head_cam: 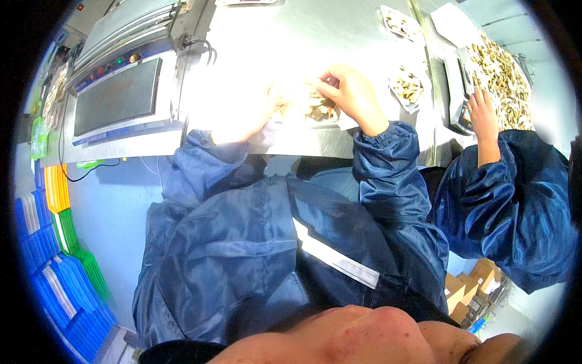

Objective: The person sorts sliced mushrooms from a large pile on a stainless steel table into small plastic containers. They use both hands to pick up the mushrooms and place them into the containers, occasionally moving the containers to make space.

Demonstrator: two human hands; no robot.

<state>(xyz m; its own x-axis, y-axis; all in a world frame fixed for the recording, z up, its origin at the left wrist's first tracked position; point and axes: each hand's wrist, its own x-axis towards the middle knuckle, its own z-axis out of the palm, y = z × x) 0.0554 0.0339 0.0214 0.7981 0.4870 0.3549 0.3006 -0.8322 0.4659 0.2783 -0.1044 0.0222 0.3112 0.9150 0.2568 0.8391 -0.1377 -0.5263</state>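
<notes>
Cut mushroom pieces (320, 109) lie in front of me near the table's front edge, between my two hands. Bent over their far side is my right hand (357, 93), its thumb and fingers drawn close together; whether they pinch a piece is hidden. My left hand (254, 119) is at the left side of the pieces, so washed out by glare that its fingers barely show. The bright light also blurs whatever the pieces lie in. To the right, a white tray of mushrooms (408, 88) rests on the steel table (313, 144).
Another filled tray (400, 22) lies farther back. On the left stands a wrapping machine with a dark plate (118, 98) and a cable (200, 42). At right, a co-worker's hand (483, 111) is by a scale (454, 98) and a mushroom heap (504, 86). Crates (68, 291) stand lower left.
</notes>
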